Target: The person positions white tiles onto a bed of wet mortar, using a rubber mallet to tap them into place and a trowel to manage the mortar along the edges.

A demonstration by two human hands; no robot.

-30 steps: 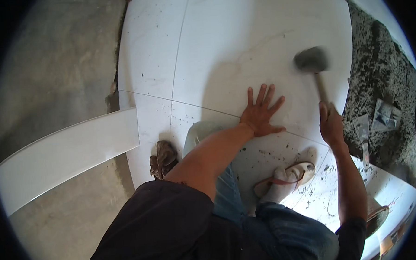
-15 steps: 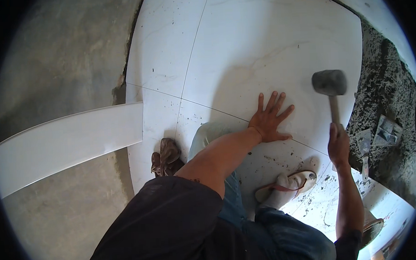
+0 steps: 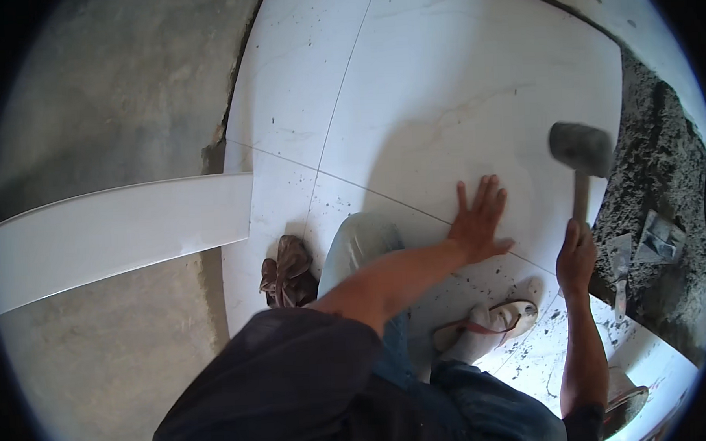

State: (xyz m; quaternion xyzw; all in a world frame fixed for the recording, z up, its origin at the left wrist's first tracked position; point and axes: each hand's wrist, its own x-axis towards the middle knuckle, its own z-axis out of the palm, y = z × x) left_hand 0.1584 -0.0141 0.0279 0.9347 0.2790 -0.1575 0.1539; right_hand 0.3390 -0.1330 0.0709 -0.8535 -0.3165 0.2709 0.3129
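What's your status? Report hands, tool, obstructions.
Right hand gripping dark, cylindrical-headed mallet. Left hand on glossy white floor tiles. Foot in red-strapped sandal nearby.

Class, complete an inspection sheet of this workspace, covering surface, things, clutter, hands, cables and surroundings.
Surface: white floor tiles, thin seams, scattered dark specks.
Job's things: dark-headed mallet over the large tile; contact unclear.
Clutter: scraper and flat metal tool at the rough grey mortar; brown crumpled item on the tiles.
Hands: left hand palm-down on the tiles; right hand grips the mallet's handle.
Cables: nothing seen.
Surroundings: grey concrete at left; long white panel reaching to the tiles.
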